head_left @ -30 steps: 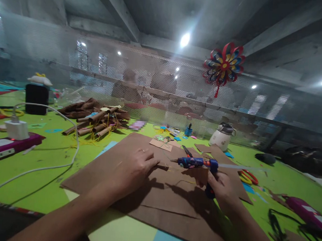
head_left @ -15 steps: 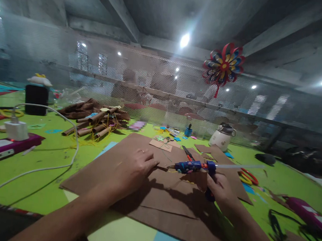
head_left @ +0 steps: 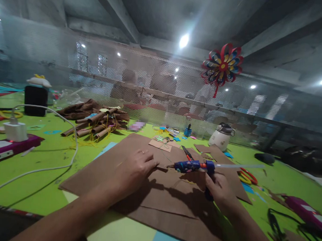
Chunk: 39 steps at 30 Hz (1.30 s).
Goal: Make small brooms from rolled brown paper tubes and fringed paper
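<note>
My right hand (head_left: 219,187) is wrapped round the handle of a blue hot glue gun (head_left: 188,166) with a clear glue stick (head_left: 241,166) poking out of its back. Its nozzle points left, close to the fingertips of my left hand (head_left: 137,168). Those fingers are closed on the end of a small brown cardboard piece (head_left: 162,168); the nozzle is at its edge, though I cannot tell whether they touch. Below both hands lies a large brown cardboard sheet (head_left: 97,173). Behind the gun rests a red-and-black cutting tool (head_left: 187,153), partly hidden.
Rolled brown tubes (head_left: 101,132) with yellow string lie at back left. A white cable (head_left: 76,144) runs from a charger (head_left: 15,131) in a purple power strip (head_left: 10,149). Back right stands a white jug (head_left: 220,137); scissors (head_left: 249,176) lie nearer. Perforated mesh (head_left: 158,80) rises behind.
Almost nothing differs. The glue gun has shifted very slightly left, its nozzle still beside the cardboard at my left fingertips.
</note>
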Motion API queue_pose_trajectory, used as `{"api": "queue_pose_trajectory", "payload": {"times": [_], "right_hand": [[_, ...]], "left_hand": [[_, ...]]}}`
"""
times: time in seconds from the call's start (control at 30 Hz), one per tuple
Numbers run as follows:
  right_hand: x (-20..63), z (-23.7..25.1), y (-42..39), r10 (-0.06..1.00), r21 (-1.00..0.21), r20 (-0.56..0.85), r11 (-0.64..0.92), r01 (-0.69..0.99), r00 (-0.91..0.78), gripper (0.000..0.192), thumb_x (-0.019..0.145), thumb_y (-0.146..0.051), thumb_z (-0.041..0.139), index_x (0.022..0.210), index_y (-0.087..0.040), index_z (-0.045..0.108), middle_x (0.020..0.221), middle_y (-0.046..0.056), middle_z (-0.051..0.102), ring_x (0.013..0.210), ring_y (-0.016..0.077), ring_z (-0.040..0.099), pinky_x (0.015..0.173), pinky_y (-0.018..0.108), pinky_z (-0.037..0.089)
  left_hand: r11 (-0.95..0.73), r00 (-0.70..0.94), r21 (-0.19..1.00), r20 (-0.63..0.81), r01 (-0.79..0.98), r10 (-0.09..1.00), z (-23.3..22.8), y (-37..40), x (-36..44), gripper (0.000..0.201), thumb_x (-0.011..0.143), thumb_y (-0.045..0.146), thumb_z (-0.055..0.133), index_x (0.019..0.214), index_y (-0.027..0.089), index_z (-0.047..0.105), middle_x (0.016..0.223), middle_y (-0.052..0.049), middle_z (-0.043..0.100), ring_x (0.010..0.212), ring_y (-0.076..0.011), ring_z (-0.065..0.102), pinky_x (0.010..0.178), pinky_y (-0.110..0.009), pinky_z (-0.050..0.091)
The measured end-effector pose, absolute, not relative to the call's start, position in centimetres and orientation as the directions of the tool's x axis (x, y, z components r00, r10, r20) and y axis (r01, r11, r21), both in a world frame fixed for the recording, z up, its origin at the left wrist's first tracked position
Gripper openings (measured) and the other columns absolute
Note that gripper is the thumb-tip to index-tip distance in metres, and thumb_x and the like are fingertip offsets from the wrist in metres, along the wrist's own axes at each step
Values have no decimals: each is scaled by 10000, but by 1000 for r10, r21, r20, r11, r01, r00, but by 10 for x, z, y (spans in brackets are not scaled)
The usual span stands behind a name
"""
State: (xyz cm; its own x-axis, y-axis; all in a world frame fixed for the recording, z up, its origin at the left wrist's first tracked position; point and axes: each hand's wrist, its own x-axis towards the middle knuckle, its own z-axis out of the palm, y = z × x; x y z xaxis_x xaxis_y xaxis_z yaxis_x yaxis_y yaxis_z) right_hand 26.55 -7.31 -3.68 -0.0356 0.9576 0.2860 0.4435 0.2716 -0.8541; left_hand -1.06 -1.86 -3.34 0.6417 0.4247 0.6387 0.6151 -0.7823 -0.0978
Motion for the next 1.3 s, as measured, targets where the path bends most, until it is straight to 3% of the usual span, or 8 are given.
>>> {"api": "queue_pose_trajectory", "payload": {"times": [0.2, 0.53, 1.1, 1.2, 1.3], "right_hand": [[263, -37, -74, 956, -859, 275, 292, 420, -102, 525, 776, -680, 451, 587, -194, 394, 546, -54, 244, 499, 91, 230, 448, 238, 180], [262, -39, -71, 959, -860, 282, 265, 435, -27, 500, 742, -644, 528, 579, -185, 419, 528, -56, 254, 490, 89, 244, 450, 232, 183], [264, -40, -70, 960, -859, 279, 262, 440, -28, 511, 746, -647, 536, 590, -161, 495, 505, -54, 283, 479, 90, 260, 435, 228, 207], [263, -38, -70, 953, -837, 298, 284, 469, -45, 536, 784, -654, 476, 602, -154, 541, 487, -35, 367, 460, 100, 319, 432, 233, 265], [261, -35, -69, 934, -777, 344, 342, 528, -98, 512, 838, -591, 447, 699, -140, 646, 581, 30, 573, 569, 169, 525, 549, 262, 417]], "left_hand": [[-776, 657, -102, 607, 622, 447, -35, -17, -10, 223, 849, 146, 471, 1001, 188, 629, 810, -63, 573, 757, -186, 492, 709, -343, 403], [-796, 643, -74, 635, 601, 428, -36, -20, -10, 259, 850, 113, 452, 1021, 200, 626, 842, -63, 587, 807, -187, 525, 771, -363, 416], [-808, 650, -100, 655, 580, 385, -35, -20, -9, 256, 863, 121, 427, 1001, 184, 634, 810, -61, 585, 768, -175, 521, 737, -349, 420], [-799, 647, -117, 661, 589, 380, -36, -18, -10, 256, 870, 121, 421, 1001, 188, 630, 808, -59, 582, 761, -174, 513, 729, -348, 414], [-781, 643, -125, 654, 611, 398, -36, -16, -11, 247, 860, 116, 436, 1001, 189, 625, 809, -56, 576, 747, -178, 496, 708, -347, 405]]}}
